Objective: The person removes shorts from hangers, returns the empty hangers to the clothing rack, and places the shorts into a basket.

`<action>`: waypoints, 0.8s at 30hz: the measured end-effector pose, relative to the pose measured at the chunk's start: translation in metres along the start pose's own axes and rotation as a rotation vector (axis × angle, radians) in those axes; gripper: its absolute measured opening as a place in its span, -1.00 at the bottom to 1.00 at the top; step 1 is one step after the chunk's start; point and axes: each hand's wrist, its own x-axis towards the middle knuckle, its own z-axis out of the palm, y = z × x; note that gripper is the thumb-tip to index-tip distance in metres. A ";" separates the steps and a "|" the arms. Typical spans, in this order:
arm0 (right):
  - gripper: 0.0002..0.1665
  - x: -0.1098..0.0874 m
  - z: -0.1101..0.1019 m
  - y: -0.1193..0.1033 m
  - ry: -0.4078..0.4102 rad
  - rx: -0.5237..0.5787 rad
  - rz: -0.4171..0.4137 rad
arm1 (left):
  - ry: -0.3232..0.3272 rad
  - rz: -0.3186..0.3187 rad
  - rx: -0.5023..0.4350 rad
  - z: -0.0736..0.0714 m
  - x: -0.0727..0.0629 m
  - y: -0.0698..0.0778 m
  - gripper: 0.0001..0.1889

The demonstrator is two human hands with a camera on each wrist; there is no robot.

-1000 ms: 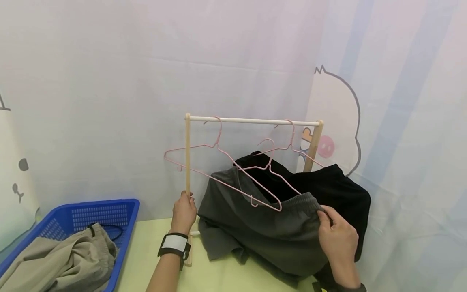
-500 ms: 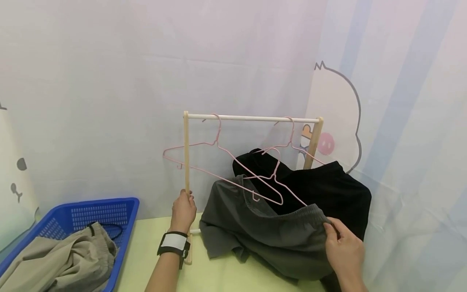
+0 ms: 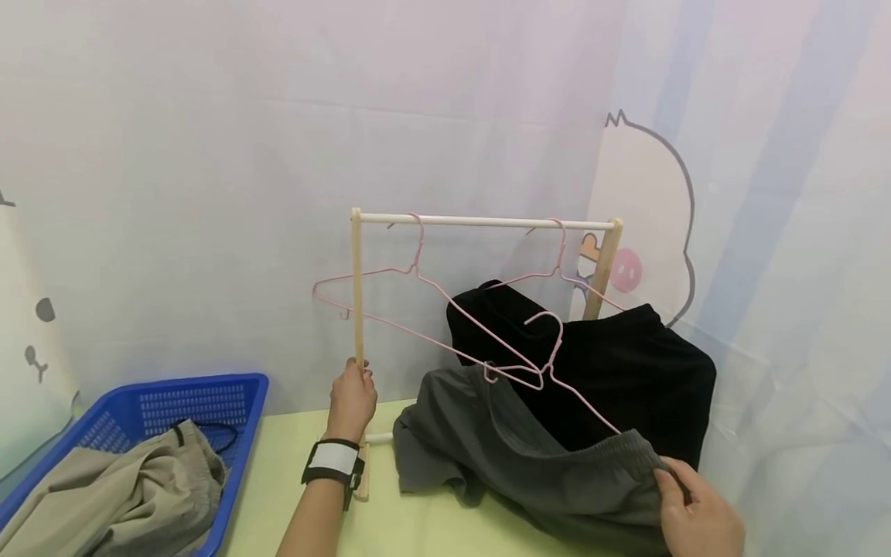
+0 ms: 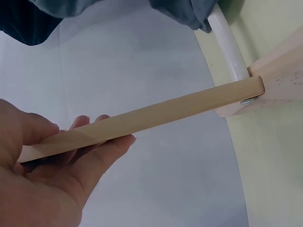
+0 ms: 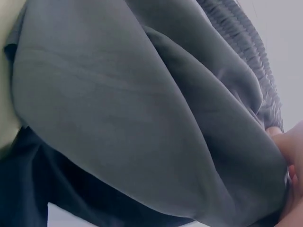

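Note:
My left hand (image 3: 351, 402) grips the left wooden post (image 4: 156, 116) of a small clothes rack, thumb on one side and fingers on the other. In the head view my right hand (image 3: 699, 507) pinches the elastic waistband corner of grey shorts (image 3: 529, 472). A pink hanger (image 3: 557, 348) sits inside that waistband, its hook free below the rail (image 3: 480, 221). Grey cloth (image 5: 118, 109) fills most of the right wrist view, with part of the right hand at its edge. Behind hang black shorts (image 3: 626, 363) on another pink hanger (image 3: 561, 255).
A bare pink hanger (image 3: 418, 255) hangs at the rail's left part. On the left, a blue basket (image 3: 254, 418) holds beige trousers (image 3: 146, 495). The rack stands on a pale yellow table (image 3: 292, 464) before a printed curtain (image 3: 209, 193).
My right hand has moved right and down, drawing the grey shorts and their hanger lower and away from the rail. My left hand stays on the post.

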 end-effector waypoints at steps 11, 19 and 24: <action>-0.69 -0.008 -0.026 0.025 -0.132 -0.007 0.084 | -0.001 0.016 0.004 0.000 0.001 0.002 -0.77; -0.79 -0.021 -0.029 0.016 0.046 0.096 0.027 | -0.011 0.001 0.006 -0.001 0.000 0.001 -0.76; -0.77 -0.017 -0.034 0.014 -0.083 0.049 -0.045 | -0.010 0.005 0.013 -0.001 0.000 0.001 -0.76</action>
